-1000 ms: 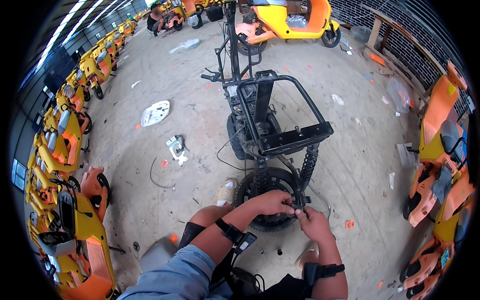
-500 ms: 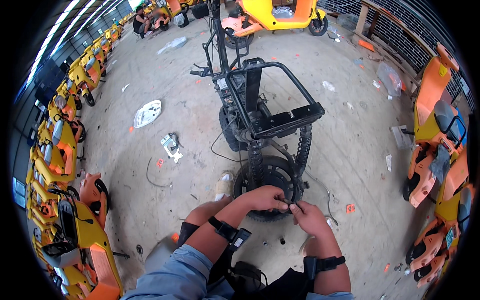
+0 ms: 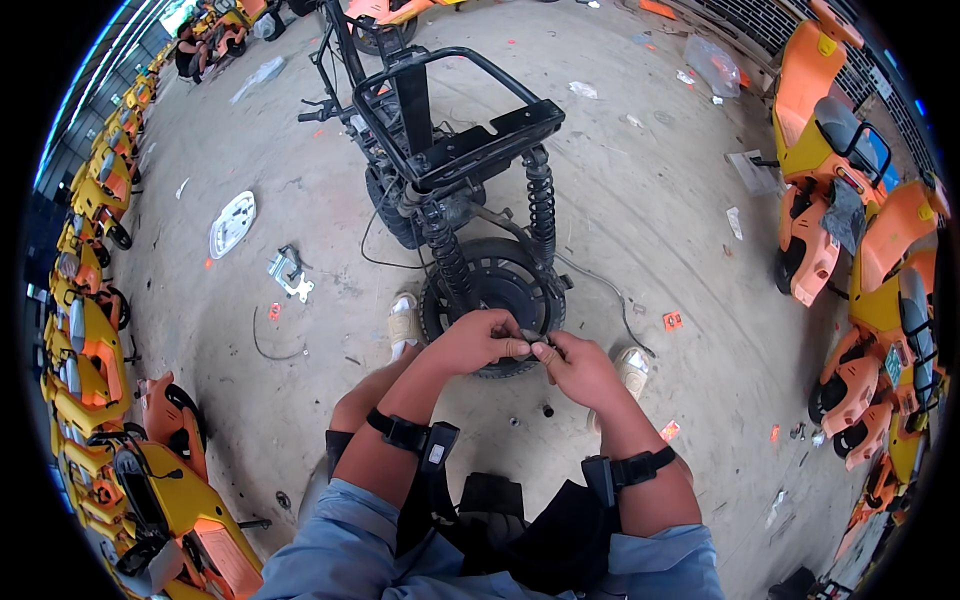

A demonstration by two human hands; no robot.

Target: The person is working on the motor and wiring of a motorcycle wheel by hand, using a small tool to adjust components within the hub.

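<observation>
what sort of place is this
Likely a scooter workshop or storage shed: yellow and orange scooters line the left side, a stripped black frame stands before the person, and a white panel and metal bracket lie on the floor.

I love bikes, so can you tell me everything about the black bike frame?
The black bike frame looks like metal, without coloured panels. A tubular hoop joins a notched plate at the near end; below it, two coil springs reach down toward a black wheel. A handlebar grip points left at the far end. The left hand and right hand meet in front of the wheel; I can't tell if they touch it.
</observation>
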